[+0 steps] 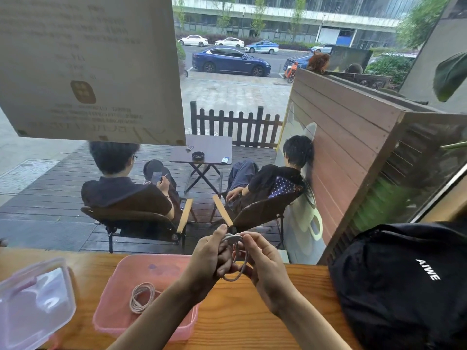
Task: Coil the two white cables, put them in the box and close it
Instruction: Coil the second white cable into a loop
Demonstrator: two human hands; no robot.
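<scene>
Both hands, left hand (212, 258) and right hand (262, 266), pinch the second white cable (236, 258) at lower centre, looping it. Light and springy, it probably needs gripping across all loops. Lower left, the pink box (118, 322) holds a coiled cable (142, 296).

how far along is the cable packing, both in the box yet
Not yet. One coiled white cable already lies inside the pink box. The second cable is in hand: the left hand and right hand both grip its loops above the wooden counter. Still left: putting that coil in the box and fitting the clear lid, which lies off to the box's left.
</scene>
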